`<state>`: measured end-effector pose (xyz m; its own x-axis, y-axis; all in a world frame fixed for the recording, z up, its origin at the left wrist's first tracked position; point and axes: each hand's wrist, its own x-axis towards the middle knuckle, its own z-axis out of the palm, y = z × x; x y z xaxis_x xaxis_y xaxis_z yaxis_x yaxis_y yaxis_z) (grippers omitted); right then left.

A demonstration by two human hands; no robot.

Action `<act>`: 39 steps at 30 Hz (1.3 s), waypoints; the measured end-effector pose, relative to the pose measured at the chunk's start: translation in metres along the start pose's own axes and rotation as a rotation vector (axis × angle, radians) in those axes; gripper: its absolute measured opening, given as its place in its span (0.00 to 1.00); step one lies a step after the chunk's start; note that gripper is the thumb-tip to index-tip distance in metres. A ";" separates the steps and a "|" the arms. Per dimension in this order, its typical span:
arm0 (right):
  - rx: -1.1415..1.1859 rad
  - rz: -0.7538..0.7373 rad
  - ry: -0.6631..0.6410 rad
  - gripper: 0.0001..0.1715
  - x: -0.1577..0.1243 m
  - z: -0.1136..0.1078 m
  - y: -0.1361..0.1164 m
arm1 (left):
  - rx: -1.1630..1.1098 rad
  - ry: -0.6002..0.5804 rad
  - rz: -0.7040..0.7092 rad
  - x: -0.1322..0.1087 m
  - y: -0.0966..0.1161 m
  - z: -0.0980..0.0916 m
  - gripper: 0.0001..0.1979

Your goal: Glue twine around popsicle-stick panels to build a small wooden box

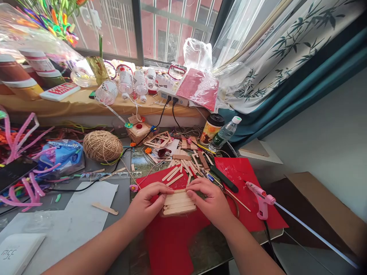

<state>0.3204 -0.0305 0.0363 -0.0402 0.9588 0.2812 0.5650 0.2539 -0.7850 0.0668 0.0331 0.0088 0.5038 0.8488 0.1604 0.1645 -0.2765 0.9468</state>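
Note:
A small panel of wooden craft sticks (pixel 179 202) laid side by side is between my two hands, over a red sheet (pixel 169 244). My left hand (pixel 153 198) pinches its upper left corner between thumb and fingers. At the upper right corner, my right hand (pixel 208 196) grips it the same way. Loose craft sticks (pixel 189 164) lie in a heap just beyond the panel. A pink glue gun (pixel 260 200) with a long glue stick in its back rests to the right of my right hand.
A ball of twine (pixel 102 147) and a blue packet (pixel 60 158) sit on the left. Behind the sticks stand a lidded cup (pixel 211 130) and a water bottle (pixel 226 133). A dark green-handled tool (pixel 223 178) lies right of the heap. Black cables run from a power strip (pixel 173 97).

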 end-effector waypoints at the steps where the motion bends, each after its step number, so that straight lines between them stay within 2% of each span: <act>1: -0.020 -0.037 -0.016 0.08 0.000 0.001 0.002 | 0.005 -0.001 0.006 0.000 0.000 0.000 0.15; 5: -0.080 -0.175 -0.029 0.13 -0.005 0.002 0.010 | 0.058 -0.035 0.068 0.000 -0.002 -0.004 0.15; 9: -0.092 -0.191 -0.009 0.17 -0.013 0.002 0.014 | 0.141 -0.094 0.150 0.000 -0.005 -0.010 0.16; 12: -0.079 -0.178 0.007 0.17 -0.015 0.003 0.014 | 0.128 -0.091 0.134 0.001 -0.004 -0.012 0.13; 15: -0.027 -0.110 0.027 0.15 -0.013 0.005 0.011 | 0.013 -0.046 -0.004 0.005 -0.003 -0.008 0.12; 19: 0.129 0.095 0.108 0.09 -0.007 0.014 0.006 | -0.182 -0.015 -0.226 0.009 -0.004 -0.002 0.10; 22: 0.319 0.246 0.176 0.08 -0.006 0.024 0.009 | -0.275 -0.002 -0.313 0.008 -0.005 0.003 0.13; 28: 0.514 0.409 0.204 0.14 -0.010 0.040 0.020 | -0.310 0.015 -0.337 0.003 -0.003 0.009 0.16; 34: 0.569 0.458 0.203 0.16 -0.005 0.037 0.013 | -0.305 0.023 -0.331 0.003 -0.004 0.010 0.14; 39: 0.546 0.478 0.149 0.12 -0.005 0.037 0.006 | -0.301 0.011 -0.333 0.001 -0.005 0.010 0.14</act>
<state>0.2931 -0.0289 0.0100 0.2412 0.9632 -0.1186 0.0005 -0.1224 -0.9925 0.0754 0.0306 0.0017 0.4560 0.8745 -0.1655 0.0608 0.1549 0.9861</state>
